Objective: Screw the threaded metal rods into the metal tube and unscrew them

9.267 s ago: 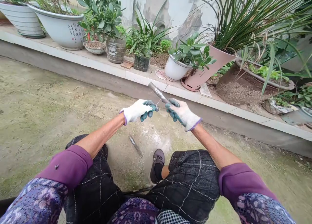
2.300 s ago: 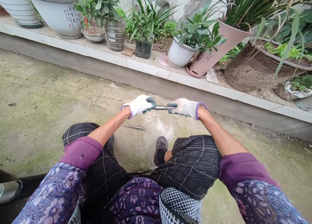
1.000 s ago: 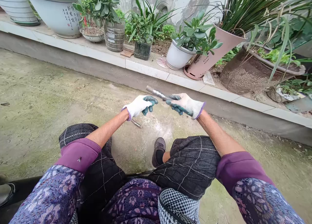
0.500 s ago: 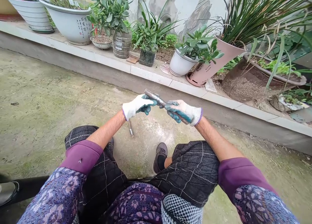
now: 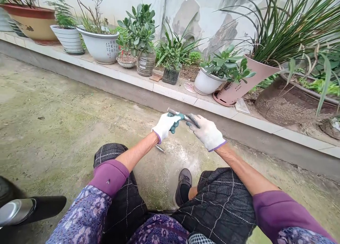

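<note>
A grey metal rod (image 5: 173,111) with a shiny, ridged-looking stretch is held out in front of my knees, slanting down to the right. My left hand (image 5: 166,125), in a white glove with teal-coated fingers, is closed around its left part, the thumb lying along it. On the right part, my right hand (image 5: 206,130) grips from above in a matching glove, its back turned up. That hand hides the rod's right end. A second shiny metal piece (image 5: 159,149) lies on the ground below my left wrist, partly covered by it.
Potted plants stand along a tiled ledge (image 5: 174,95) ahead, among them a white pot (image 5: 207,81) and a tilted pink pot (image 5: 236,90). Concrete ground (image 5: 66,113) stretches to the left. A black and silver cylinder (image 5: 32,208) is at lower left, and my shoe (image 5: 183,183) is below.
My right hand has rolled over, from fingers showing underneath to its back facing up. My left thumb now lies along the rod. The view has shifted left.
</note>
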Demonstrator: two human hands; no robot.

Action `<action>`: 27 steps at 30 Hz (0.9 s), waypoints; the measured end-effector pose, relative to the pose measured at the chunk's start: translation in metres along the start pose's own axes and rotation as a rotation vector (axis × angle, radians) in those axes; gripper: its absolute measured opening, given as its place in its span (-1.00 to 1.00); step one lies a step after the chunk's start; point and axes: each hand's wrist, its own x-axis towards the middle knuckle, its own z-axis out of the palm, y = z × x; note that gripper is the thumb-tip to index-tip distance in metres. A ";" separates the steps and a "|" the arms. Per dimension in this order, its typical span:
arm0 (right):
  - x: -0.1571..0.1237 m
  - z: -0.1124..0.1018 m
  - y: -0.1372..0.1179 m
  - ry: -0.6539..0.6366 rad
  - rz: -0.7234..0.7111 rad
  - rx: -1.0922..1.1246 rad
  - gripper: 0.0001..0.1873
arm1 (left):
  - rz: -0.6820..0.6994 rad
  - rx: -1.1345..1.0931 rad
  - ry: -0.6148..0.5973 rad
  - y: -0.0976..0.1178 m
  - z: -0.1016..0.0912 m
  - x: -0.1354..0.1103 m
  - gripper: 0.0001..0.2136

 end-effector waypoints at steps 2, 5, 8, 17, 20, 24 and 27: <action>-0.001 -0.002 -0.009 -0.083 0.148 0.229 -0.58 | 0.031 -0.004 -0.009 0.004 0.000 0.000 -0.87; -0.005 -0.007 -0.020 -0.281 0.337 0.673 -0.53 | 0.093 0.013 -0.059 0.007 -0.003 -0.001 -0.82; -0.005 -0.007 -0.020 -0.381 0.345 0.882 -0.46 | 0.128 0.029 -0.076 0.005 -0.005 -0.002 -0.75; 0.010 0.014 -0.002 0.004 0.089 0.215 -0.52 | 0.059 -0.051 0.068 -0.002 0.001 0.007 -0.83; 0.005 0.006 -0.010 -0.079 0.142 0.301 -0.55 | 0.057 -0.030 0.018 0.003 -0.001 0.005 -0.85; -0.006 -0.007 -0.019 -0.328 0.352 0.665 -0.56 | 0.061 0.037 -0.067 0.012 -0.006 -0.006 -0.86; -0.009 -0.009 -0.017 -0.431 0.385 0.868 -0.51 | 0.058 0.097 -0.095 0.014 -0.008 -0.011 -0.86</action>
